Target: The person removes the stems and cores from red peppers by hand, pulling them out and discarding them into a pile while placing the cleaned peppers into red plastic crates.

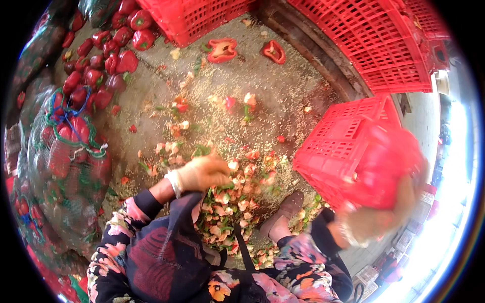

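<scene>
My right hand (381, 218), gloved and smeared by motion, is wrapped round a red bell pepper (388, 166) at the right, by the red plastic crate (336, 139). Blur hides whether the pepper is whole or cut. My left hand (201, 173), in a pale glove, is closed with its fingers curled down above a heap of pepper cores and stems (222, 222). Anything inside those fingers is hidden from view.
Whole red peppers (103, 65) lie piled at the upper left, beside green mesh sacks (65, 171) full of peppers. Two cut pepper pieces (222, 50) and scattered seeds are on the floor (151, 91). More red crates (364, 40) stand behind a metal rail (318, 50).
</scene>
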A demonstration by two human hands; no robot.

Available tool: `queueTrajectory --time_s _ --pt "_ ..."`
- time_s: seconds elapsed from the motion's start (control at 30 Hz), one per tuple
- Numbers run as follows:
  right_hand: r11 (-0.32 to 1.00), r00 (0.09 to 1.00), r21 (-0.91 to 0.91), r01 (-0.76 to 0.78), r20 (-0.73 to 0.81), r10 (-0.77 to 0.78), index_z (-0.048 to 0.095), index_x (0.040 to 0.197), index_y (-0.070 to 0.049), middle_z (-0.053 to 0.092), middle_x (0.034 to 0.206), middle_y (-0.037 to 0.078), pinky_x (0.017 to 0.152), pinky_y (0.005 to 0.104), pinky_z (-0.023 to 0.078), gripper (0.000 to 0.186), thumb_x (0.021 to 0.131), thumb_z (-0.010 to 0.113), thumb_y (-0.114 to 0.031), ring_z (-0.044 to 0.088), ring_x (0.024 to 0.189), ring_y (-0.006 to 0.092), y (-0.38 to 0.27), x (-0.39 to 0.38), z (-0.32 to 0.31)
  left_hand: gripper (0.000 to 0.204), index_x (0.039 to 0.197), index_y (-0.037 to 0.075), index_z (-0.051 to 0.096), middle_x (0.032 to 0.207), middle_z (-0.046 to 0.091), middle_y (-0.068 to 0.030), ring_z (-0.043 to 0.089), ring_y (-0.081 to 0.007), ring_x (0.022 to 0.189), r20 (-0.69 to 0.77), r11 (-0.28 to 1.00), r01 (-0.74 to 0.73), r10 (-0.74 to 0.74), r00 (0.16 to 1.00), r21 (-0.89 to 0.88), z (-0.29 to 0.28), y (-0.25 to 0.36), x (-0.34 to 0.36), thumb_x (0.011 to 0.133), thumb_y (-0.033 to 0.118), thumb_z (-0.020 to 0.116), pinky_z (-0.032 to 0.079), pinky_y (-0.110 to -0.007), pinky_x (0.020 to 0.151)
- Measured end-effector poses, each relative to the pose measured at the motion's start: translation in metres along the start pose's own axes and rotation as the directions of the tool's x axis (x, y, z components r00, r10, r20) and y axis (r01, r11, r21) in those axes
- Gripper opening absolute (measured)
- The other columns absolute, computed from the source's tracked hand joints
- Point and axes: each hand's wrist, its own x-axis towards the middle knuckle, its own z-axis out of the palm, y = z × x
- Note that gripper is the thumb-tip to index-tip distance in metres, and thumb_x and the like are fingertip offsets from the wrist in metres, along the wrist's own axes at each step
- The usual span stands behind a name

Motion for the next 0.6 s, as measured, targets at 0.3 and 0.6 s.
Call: queueTrajectory --time_s 0.3,0.6 --pt "0.862 0.995 -0.499 0.092 0.018 -0.096 0.07 0.108 0.0 0.07 0.106 0.009 0.084 0.037 0.055 0.02 0.089 0.072 -0.006 0.066 0.103 0.0226 0.055 0.019 0.027 0.016 0.102 0.001 0.069 0.092 0.064 -0.0077 0.063 -0.0165 0.085 -0.271 0.964 0.208 -0.248 0.93 -0.168 -0.029 0.011 0.036 0.09 0.011 0.072 0.052 -0.032 0.077" --pt "0.746 0.609 -0.655 0.116 0.64 0.468 0.061 0.129 -0.015 0.072 0.115 0.019 0.089 0.05 0.054 0.046 0.085 0.068 -0.024 0.068 0.106 0.0379 0.268 -0.051 0.28 0.027 0.112 0.001 0.068 0.098 0.068 -0.0139 0.067 -0.0272 0.087 -0.613 0.955 0.294 -0.251 0.749 -0.033 -0.121 -0.047 0.032 0.087 0.009 0.076 0.055 -0.034 0.08"
